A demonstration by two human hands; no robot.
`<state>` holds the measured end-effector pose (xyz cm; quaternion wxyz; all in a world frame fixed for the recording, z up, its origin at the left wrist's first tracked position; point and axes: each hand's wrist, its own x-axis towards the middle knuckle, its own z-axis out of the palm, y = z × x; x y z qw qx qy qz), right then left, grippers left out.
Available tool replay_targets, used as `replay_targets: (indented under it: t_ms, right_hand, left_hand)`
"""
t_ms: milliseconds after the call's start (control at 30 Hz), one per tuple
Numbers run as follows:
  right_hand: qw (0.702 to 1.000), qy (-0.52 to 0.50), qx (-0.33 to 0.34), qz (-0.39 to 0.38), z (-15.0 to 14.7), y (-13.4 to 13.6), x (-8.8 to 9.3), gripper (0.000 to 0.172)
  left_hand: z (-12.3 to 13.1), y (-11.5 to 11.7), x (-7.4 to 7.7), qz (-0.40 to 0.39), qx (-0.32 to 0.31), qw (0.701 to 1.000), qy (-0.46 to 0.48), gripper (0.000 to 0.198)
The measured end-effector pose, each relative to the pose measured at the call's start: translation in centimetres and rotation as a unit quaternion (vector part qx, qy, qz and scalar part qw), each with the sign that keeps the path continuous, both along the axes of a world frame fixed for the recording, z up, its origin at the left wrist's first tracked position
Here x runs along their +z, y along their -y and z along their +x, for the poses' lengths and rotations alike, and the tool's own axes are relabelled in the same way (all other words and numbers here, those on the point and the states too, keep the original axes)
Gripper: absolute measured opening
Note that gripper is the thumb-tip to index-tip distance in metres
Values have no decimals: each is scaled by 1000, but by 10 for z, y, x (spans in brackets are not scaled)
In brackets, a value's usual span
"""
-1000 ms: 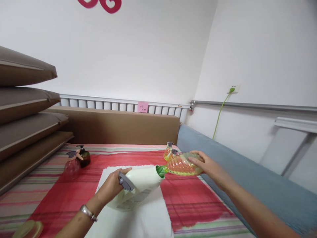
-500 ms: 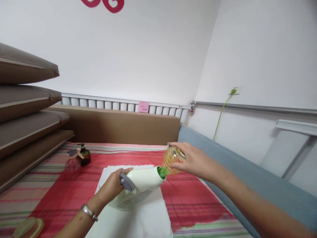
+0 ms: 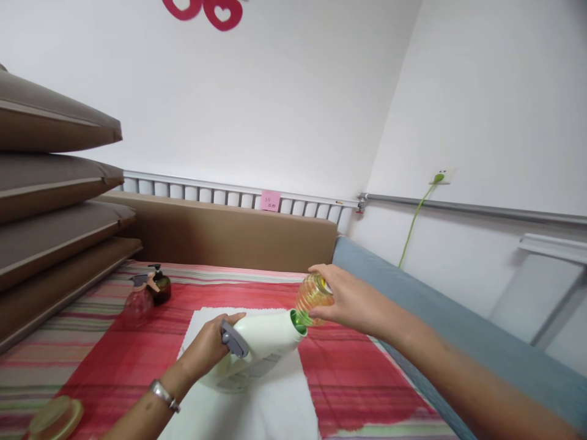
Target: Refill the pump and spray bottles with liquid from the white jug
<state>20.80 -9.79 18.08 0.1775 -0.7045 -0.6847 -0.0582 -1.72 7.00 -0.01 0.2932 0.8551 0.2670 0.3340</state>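
My left hand [image 3: 208, 345] grips a large white bottle [image 3: 259, 345] by its grey handle and tilts its green mouth up to the right, over a white cloth [image 3: 275, 403]. My right hand [image 3: 351, 299] is wrapped round a ribbed clear bottle of yellow liquid [image 3: 312, 296], tipped neck-down so that its mouth meets the white bottle's opening.
A pink spray bottle [image 3: 135, 302] and a dark pump bottle [image 3: 160, 287] stand at the left on the red striped cover [image 3: 367, 379]. A yellowish round object [image 3: 55, 415] lies at the bottom left. Brown cushions [image 3: 55, 201] are stacked at the left; a grey-blue pad [image 3: 458, 342] runs along the right.
My right hand has swung the yellow bottle from lying sideways to tipped steeply up, neck down at the white bottle's mouth. The left hand has held still.
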Motion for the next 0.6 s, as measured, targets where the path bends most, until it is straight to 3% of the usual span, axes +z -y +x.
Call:
replay_targets:
  t_ms: [600]
  right_hand:
    - [999,-46,-25,15,6,5,5,62]
  left_hand:
    - [-8,-6,-10,-32,15,999,16,58]
